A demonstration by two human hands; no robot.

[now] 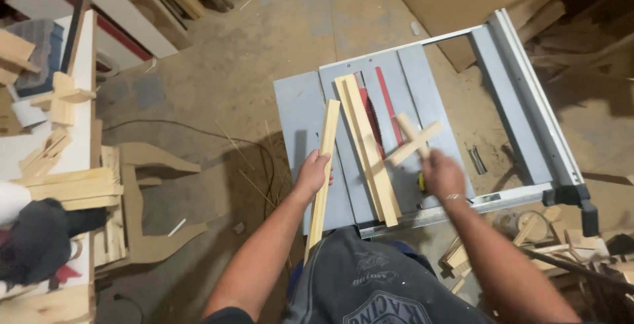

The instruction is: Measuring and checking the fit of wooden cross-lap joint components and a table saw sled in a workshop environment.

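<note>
Over the grey table saw is where I have both hands. My left hand sits at the saw's near left corner, fingers wrapped around a long thin wooden strip. That strip runs from the middle of the saw's left wing back past the near edge toward my body, tilted slightly off the line of the blade. My right hand is at the saw's near edge, right of the blade slot, and it is blurred; it grips the lower end of a small wooden cross made of two short sticks, which hangs just above the saw top to the right of the red insert. Exactly how the fingers close on it I cannot tell, but the cross is clearly held.

Between my two hands, a pair of long pale boards lies flat on the saw top, side by side and touching, running from the far part of the table down to its near rail, just left of the blade slot.

Well left of the saw, a white bench carries stacked wood offcuts. Beyond the saw's far right corner lies a brown sheet of board on the dusty floor.
</note>
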